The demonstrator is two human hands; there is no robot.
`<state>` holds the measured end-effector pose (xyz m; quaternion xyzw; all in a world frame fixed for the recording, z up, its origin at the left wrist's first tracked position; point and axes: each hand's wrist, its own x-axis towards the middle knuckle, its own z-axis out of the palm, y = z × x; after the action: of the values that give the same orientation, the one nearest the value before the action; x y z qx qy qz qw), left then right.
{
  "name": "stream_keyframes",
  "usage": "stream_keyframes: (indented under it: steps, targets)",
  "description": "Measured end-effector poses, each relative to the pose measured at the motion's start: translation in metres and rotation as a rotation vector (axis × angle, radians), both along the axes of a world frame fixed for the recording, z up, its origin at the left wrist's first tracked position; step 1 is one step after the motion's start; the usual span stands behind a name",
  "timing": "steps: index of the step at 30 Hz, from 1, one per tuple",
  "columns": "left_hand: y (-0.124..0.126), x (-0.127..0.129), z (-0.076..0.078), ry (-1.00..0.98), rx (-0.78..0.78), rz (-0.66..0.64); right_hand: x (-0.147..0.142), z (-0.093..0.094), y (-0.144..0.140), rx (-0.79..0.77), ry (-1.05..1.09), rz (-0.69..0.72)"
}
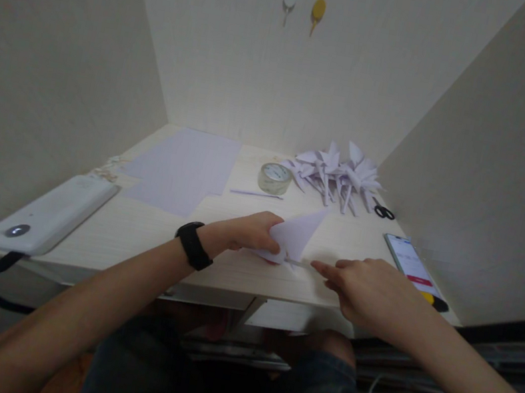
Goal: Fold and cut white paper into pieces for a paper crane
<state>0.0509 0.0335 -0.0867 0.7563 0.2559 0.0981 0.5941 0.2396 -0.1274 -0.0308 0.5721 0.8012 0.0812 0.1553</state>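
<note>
My left hand (260, 233), below a black wristband, grips a folded piece of white paper (301, 230) near the front of the desk, the thumb pressed on its lower part. The paper rises to a point at the upper right. From its lower edge a thin pale strip (300, 263) reaches toward my right hand (366, 286). The right fingers are drawn together, with the index fingertip at the strip's end. Whether the strip is clear tape, I cannot tell. A roll of clear tape (274, 179) lies behind, with a thin paper stick (257, 194) in front of it.
Several folded paper pinwheel shapes (340, 173) are heaped at the back right, beside black-handled scissors (384, 212). A lit phone (410, 264) lies at the right edge. White sheets (184, 166) cover the back left, and a white device (49, 213) sits at the left edge.
</note>
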Motion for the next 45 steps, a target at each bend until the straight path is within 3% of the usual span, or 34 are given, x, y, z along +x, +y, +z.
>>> stream_keyframes:
  steps: [21, 30, 39, 45]
  targets:
    - [0.003, -0.003, -0.011, -0.038, -0.156, 0.037, -0.001, 0.0, -0.001, 0.012, -0.004, 0.003]
    - [0.002, -0.002, -0.009, -0.03, -0.231, 0.064, -0.002, 0.001, -0.002, 0.003, -0.025, 0.0]
    - [0.002, -0.002, -0.009, -0.034, -0.24, 0.082, 0.0, -0.002, -0.003, 0.023, -0.016, 0.021]
    - [-0.001, -0.003, -0.006, -0.025, -0.145, 0.086, 0.0, -0.003, -0.003, 0.058, -0.043, 0.002]
